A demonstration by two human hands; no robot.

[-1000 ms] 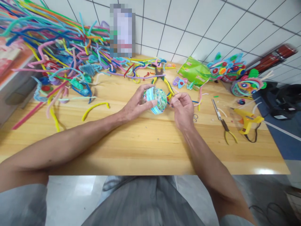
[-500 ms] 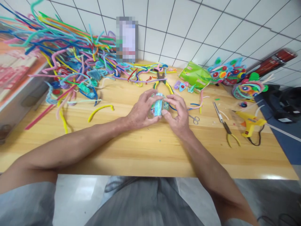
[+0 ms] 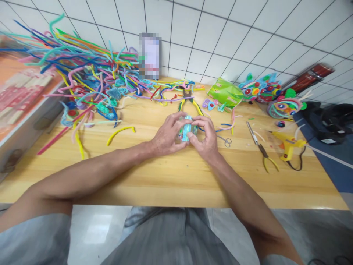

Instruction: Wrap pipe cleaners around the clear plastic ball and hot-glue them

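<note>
- I view the table point(image 3: 171, 184) from above; its near edge runs in front of the person's grey clothing.
- Right of the hands, I note small pliers point(image 3: 267, 160) with yellow handles, meeting the near end of a slim grey-and-white tool point(image 3: 252, 133).
- Left hand point(image 3: 167, 135): fingers curled, gripping the left side of a rounded piece point(image 3: 186, 131).
- Right hand point(image 3: 205, 138): gripping the same piece from the right, thumb and fingers against its light blue band.
- The rounded piece sits between both hands, over the middle of the table; I cannot tell whether it touches the surface.
- I record scissors point(image 3: 227, 142) just right of the right hand, and a yellow glue gun point(image 3: 289, 143) well apart, farther right.
- A bent yellow stem point(image 3: 120, 133) lies left of the left hand.
- Directly beyond the hands, larger pliers point(image 3: 198, 108) lie with yellow-and-green handles spread toward them.
- Farther back I see a green packet point(image 3: 225, 92), and a decorated figure point(image 3: 286, 108) to its right.
- Back left, a tangled heap of coloured stems point(image 3: 102, 73) reaches the tiled wall point(image 3: 217, 36).
</note>
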